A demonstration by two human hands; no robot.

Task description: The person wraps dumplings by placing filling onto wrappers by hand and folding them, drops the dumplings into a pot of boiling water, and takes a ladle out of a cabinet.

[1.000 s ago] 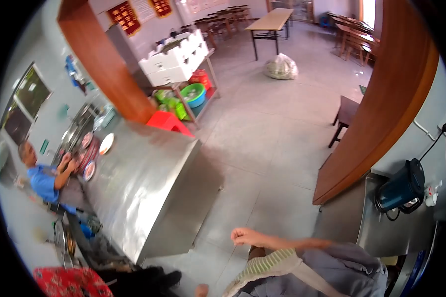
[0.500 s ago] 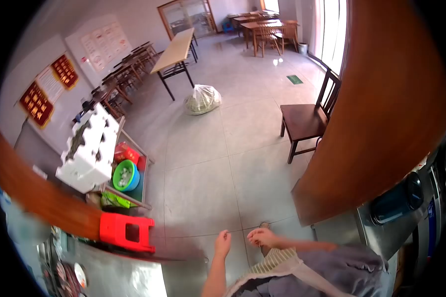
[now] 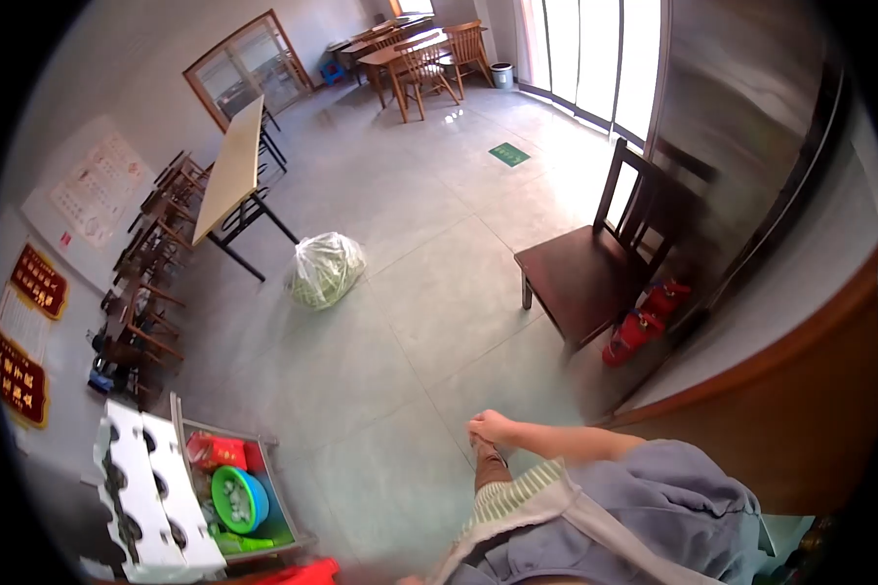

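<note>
My right hand point(image 3: 491, 429) is held out in front of my body above the tiled floor, its fingers curled in. Nothing shows in it, and it touches nothing that I can see. My leg and foot appear just beneath it. My left hand is out of the picture; only a small skin-toned patch shows at the bottom edge. I wear a grey garment point(image 3: 644, 507) and a striped apron point(image 3: 522, 492). Farther ahead on the floor sits a clear plastic bag point(image 3: 327, 271) full of something green.
A dark wooden chair point(image 3: 585, 278) stands right of the walkway, with red fire extinguishers point(image 3: 634, 336) beside it. At lower left, a rack point(image 3: 288, 487) holds a green-and-blue basin point(image 3: 239, 499) next to a white foam box point(image 3: 146, 487). A long table point(image 3: 234, 171) stands beyond.
My view has moved forward through the doorway and turned right. The bag, rack and chair appear nearer. My left hand has dropped out of sight; the right remains curled.
</note>
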